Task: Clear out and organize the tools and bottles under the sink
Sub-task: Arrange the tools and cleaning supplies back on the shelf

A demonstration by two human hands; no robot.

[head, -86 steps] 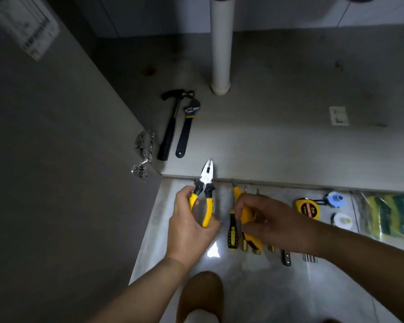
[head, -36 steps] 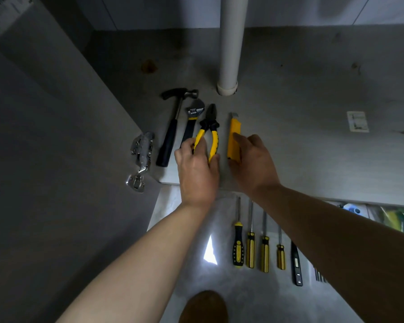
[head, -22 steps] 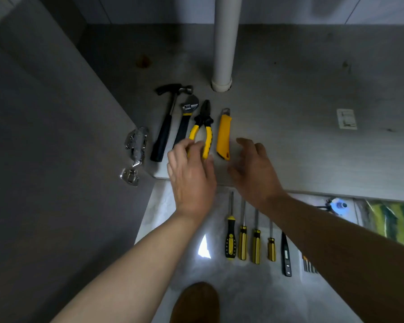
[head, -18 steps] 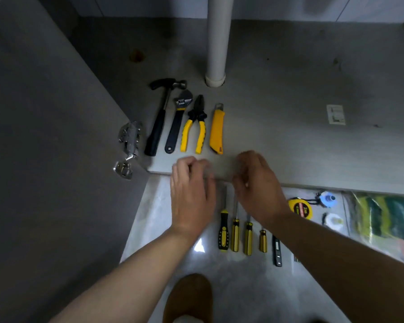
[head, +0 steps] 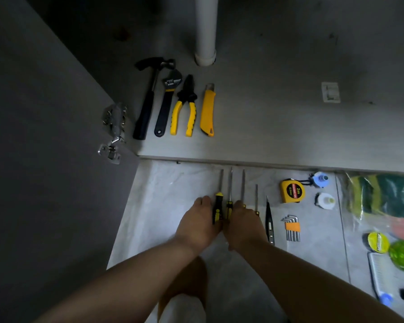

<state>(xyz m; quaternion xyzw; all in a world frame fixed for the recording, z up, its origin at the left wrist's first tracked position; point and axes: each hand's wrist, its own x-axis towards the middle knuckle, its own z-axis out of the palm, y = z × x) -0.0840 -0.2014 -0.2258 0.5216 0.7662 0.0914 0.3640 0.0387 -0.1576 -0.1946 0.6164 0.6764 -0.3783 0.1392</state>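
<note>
The left hand [head: 200, 226] and right hand [head: 243, 226] rest on the handles of the screwdrivers [head: 218, 207] on the pale floor [head: 168, 194] beneath them, whether clasping I cannot tell, and these tools likely need lifting next onto the dim cabinet floor [head: 278, 127] ahead, beside the utility knife [head: 207, 113].

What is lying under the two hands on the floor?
Screwdrivers lie under the left hand and right hand: four metal shafts stick out, and two black-and-yellow handles show between the hands. The other handles are mostly covered.
</note>
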